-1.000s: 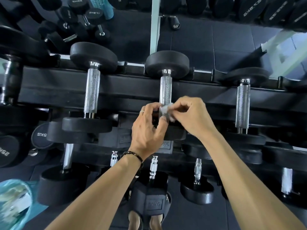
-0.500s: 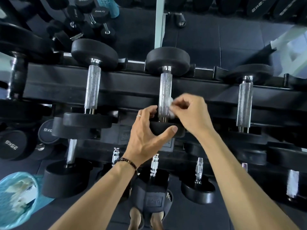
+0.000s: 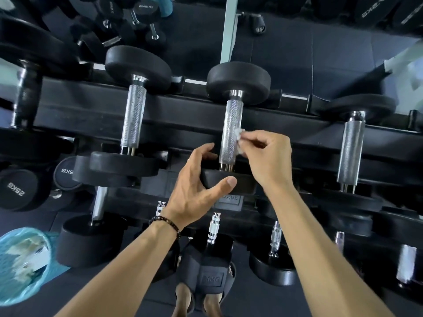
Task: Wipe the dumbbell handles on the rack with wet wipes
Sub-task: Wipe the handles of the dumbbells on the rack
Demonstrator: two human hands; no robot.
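Note:
A black dumbbell with a knurled silver handle point(image 3: 231, 126) lies on the top tier of the black rack point(image 3: 183, 115), straight ahead of me. My right hand point(image 3: 270, 159) pinches a small crumpled white wet wipe point(image 3: 238, 138) against the handle's right side, low on the shaft. My left hand point(image 3: 196, 186) grips the dumbbell's near weight head point(image 3: 242, 183), thumb under its front rim and fingers over its top. Two more silver-handled dumbbells lie alongside: one to the left point(image 3: 134, 117) and one to the right point(image 3: 350, 147).
Lower tiers hold several more dumbbells, one marked 30KG point(image 3: 210, 277) right by my feet. A blue-lined bin point(image 3: 21, 261) with used wipes stands at the bottom left. Loose dumbbells point(image 3: 146, 19) lie on the dark floor beyond the rack.
My left hand let go of the wipe and dropped to grip the near weight head. My right hand now holds the wipe alone against the right side of the handle.

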